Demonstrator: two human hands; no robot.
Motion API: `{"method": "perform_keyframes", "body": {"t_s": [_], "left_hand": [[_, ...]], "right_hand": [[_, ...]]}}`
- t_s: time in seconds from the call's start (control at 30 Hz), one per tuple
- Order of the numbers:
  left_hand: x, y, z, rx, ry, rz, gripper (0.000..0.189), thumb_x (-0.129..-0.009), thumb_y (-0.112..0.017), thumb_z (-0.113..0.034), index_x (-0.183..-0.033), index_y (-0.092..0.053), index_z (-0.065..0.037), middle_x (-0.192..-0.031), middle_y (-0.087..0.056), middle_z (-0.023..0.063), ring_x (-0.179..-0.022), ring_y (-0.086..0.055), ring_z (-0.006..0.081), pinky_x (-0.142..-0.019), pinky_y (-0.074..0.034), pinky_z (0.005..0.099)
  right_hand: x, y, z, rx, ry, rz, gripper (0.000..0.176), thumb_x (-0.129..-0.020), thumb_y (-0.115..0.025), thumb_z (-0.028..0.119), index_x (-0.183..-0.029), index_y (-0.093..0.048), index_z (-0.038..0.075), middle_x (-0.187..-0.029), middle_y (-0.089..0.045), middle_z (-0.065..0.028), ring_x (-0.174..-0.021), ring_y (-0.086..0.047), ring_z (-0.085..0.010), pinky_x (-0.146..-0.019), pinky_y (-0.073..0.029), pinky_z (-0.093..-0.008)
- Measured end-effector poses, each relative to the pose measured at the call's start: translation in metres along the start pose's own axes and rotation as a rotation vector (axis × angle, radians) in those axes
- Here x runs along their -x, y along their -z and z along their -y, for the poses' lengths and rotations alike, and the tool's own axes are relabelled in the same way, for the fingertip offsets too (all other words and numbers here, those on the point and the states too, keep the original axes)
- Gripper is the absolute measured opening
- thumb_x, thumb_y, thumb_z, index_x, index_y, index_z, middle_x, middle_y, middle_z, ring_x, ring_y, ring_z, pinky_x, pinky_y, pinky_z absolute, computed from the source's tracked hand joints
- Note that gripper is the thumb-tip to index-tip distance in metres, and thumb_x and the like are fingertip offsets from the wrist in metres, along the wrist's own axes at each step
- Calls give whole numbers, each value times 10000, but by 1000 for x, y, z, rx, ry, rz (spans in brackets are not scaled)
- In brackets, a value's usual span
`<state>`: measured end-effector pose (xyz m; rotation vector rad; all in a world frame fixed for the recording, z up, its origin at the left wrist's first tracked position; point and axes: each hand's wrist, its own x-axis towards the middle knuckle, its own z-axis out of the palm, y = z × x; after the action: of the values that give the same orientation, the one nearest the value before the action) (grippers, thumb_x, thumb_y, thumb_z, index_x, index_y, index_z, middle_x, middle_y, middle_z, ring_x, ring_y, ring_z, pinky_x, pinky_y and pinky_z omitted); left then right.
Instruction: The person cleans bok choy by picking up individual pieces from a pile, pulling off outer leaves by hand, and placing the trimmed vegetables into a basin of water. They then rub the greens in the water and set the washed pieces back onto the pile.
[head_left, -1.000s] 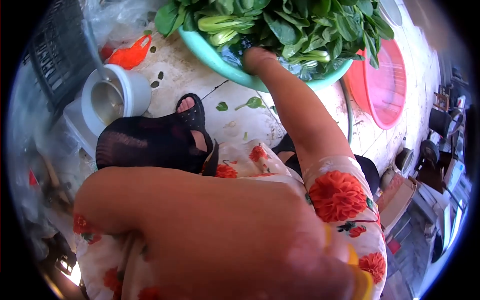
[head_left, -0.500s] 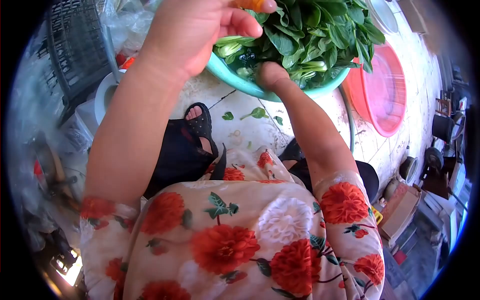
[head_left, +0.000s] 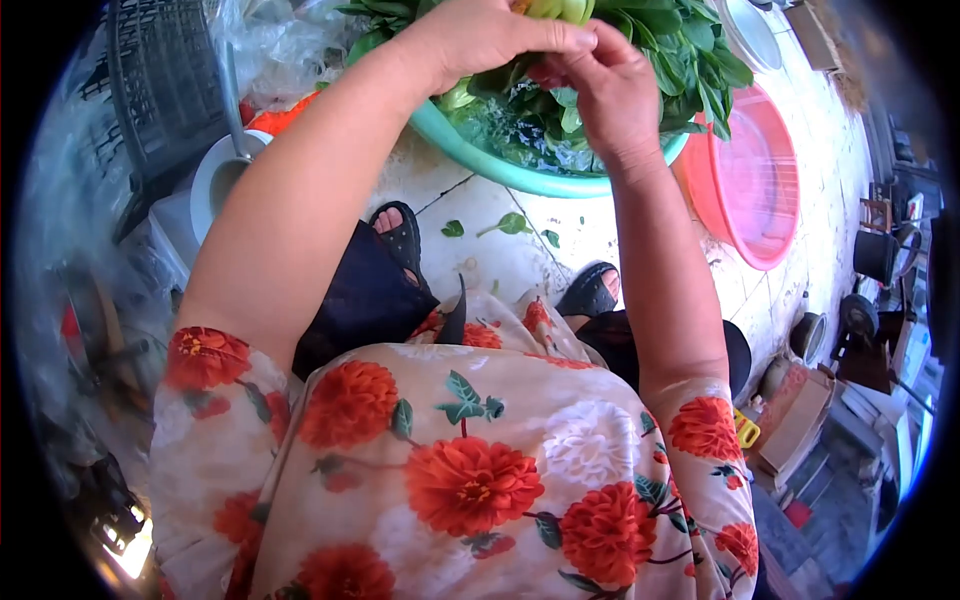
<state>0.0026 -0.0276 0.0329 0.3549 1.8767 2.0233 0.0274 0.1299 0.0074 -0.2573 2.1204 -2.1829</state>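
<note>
A teal basin (head_left: 520, 172) full of water and leafy greens (head_left: 690, 50) stands on the tiled floor in front of my feet. My left hand (head_left: 480, 35) and my right hand (head_left: 600, 85) meet above the basin. Both grip one bunch of the greens, whose pale stalks (head_left: 560, 10) show at the top edge. Fingers of both hands are closed on its leaves.
A pink basin (head_left: 760, 170) sits to the right of the teal one. A white pot with a ladle (head_left: 220, 175), a black crate (head_left: 160, 80) and plastic bags lie to the left. Loose leaves (head_left: 505, 225) are scattered on the floor. Clutter fills the right side.
My right hand came up out of the basin. My left hand moved right to meet it, and both now hold a bunch of greens above the water.
</note>
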Motion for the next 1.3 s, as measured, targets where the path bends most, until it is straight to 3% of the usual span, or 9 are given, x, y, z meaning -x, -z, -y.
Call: {"method": "perform_keyframes", "body": {"t_s": [0.13,0.23,0.33,0.43,0.67,0.8,0.93,1.13,1.3], "left_hand": [[-5,4,0,-20,-193,-48,208,-891,-638,-236,-991,-619,-55,-867,-588,-18,-785,-544,81,-720,-467,239],[-4,1,-6,8,-376,-201,179,-883,-638,-217,-979,-626,-66,-854,-575,-25,-758,-527,73,-705,-459,235],[0,3,-11,156,-379,-168,181,-875,-651,-216,-977,-629,-69,-859,-584,-18,-757,-533,72,-713,-459,229],[6,-5,-25,315,-389,-117,165,-862,-674,-186,-962,-620,-67,-826,-582,-16,-747,-565,94,-708,-485,236],[4,0,-29,255,-339,-139,232,-862,-699,-222,-921,-577,-34,-811,-582,15,-677,-567,90,-617,-497,216],[19,-3,-47,199,-136,-231,265,-865,-694,-234,-963,-569,-22,-815,-583,18,-682,-563,86,-624,-492,210],[20,4,-36,232,-263,-168,309,-872,-680,-260,-1004,-568,-5,-814,-582,15,-679,-560,84,-620,-486,213],[10,5,-36,97,-233,-234,310,-883,-654,-275,-1013,-579,-4,-792,-584,15,-655,-553,81,-610,-480,219],[7,1,-37,-187,-273,-318,323,-868,-658,-240,-1057,-580,10,-820,-621,30,-679,-586,104,-629,-491,246]], "right_hand": [[-3,13,-1,-208,-36,142,421,-885,-677,261,-1204,-572,7,-1026,-634,-82,-935,-596,-145,-841,-483,-291],[2,8,-34,-196,-137,-111,237,-862,-654,115,-1073,-632,9,-898,-662,-60,-670,-630,-142,-608,-502,-246],[9,16,-103,319,-528,153,291,-848,-668,168,-1111,-651,43,-938,-682,-66,-789,-657,-163,-694,-522,-288],[12,23,-154,1141,-417,492,430,-783,-656,247,-1171,-634,63,-1106,-659,-175,-1024,-631,-297,-928,-472,-352],[-6,41,-201,1576,-598,889,419,-856,-524,291,-1210,-622,89,-1272,-583,-146,-1168,-569,-287,-979,-457,-382],[-12,32,-198,1605,-791,890,397,-830,-532,211,-1188,-639,77,-1308,-556,-160,-1229,-517,-301,-1010,-426,-400],[-2,32,-194,1657,-440,639,425,-863,-487,308,-1241,-593,144,-1282,-580,-112,-1195,-544,-285,-989,-442,-381],[9,39,-168,1297,-375,369,404,-809,-545,283,-1169,-608,111,-1142,-611,-206,-1046,-591,-359,-917,-467,-418],[4,26,-139,1255,-546,585,331,-816,-514,237,-1103,-628,116,-1075,-646,-167,-1016,-612,-346,-906,-474,-418]]}}
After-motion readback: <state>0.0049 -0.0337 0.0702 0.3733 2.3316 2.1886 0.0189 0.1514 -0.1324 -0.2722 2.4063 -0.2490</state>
